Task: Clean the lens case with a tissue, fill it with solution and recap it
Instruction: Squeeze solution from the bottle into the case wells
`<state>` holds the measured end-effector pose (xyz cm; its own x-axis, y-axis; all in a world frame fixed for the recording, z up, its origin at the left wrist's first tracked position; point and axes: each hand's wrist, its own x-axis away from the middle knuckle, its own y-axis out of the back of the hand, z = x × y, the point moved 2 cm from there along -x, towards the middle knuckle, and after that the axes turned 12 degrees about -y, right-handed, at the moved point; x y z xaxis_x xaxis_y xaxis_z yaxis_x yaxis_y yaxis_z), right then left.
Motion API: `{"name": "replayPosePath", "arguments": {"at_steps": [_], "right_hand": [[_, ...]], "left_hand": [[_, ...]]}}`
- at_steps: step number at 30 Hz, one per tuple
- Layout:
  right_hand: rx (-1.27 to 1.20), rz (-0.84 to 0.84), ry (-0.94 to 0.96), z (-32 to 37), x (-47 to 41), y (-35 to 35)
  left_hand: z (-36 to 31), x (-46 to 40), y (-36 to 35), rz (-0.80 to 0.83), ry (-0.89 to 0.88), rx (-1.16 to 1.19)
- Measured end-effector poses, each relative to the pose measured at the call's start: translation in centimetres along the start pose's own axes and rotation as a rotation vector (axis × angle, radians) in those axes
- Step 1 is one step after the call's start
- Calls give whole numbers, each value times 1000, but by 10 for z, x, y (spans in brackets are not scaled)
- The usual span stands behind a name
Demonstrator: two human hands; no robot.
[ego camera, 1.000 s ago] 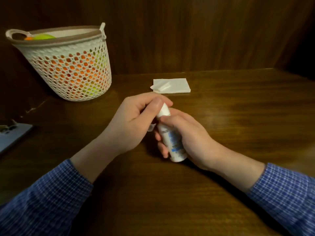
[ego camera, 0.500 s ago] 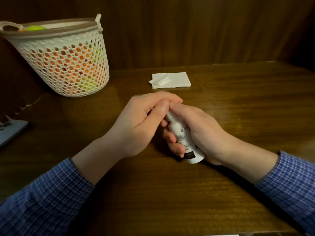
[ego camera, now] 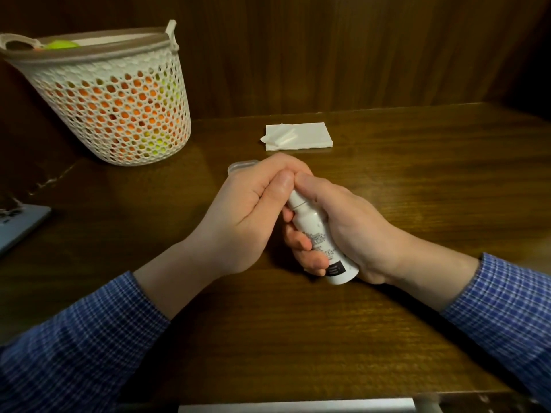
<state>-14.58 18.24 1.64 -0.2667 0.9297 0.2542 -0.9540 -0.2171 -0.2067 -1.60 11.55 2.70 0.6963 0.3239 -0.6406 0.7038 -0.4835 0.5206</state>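
My right hand (ego camera: 343, 225) grips a small white solution bottle (ego camera: 322, 242), tilted with its top pointing up and to the left. The fingers and thumb of my left hand (ego camera: 247, 213) curl round the bottle's top end, hiding the cap. Just beyond my left fingers a clear plastic lens case (ego camera: 240, 167) lies on the wooden table (ego camera: 417, 180), mostly hidden by the hand. A folded white tissue (ego camera: 301, 137) with a small crumpled piece on it lies further back at the middle of the table.
A white mesh basket (ego camera: 113, 105) holding orange and yellow-green things stands at the back left. A grey flat device (ego camera: 21, 225) sits at the left edge. A wooden wall rises behind the table. A pale strip (ego camera: 298, 405) runs along the front edge.
The bottle has turned in my right hand, now showing its printed back label. My left fingers have closed tighter over the bottle's top. The lens case now shows beyond my left hand.
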Motion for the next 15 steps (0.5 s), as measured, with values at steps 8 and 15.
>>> {"name": "replayPosePath", "arguments": {"at_steps": [8,15], "right_hand": [[-14,52,-2,0,-2,-1],[148,50,61,2,-2,7]], "left_hand": [[0,0,1,-49,40,74],[9,-7,7,-399,468,409]]}}
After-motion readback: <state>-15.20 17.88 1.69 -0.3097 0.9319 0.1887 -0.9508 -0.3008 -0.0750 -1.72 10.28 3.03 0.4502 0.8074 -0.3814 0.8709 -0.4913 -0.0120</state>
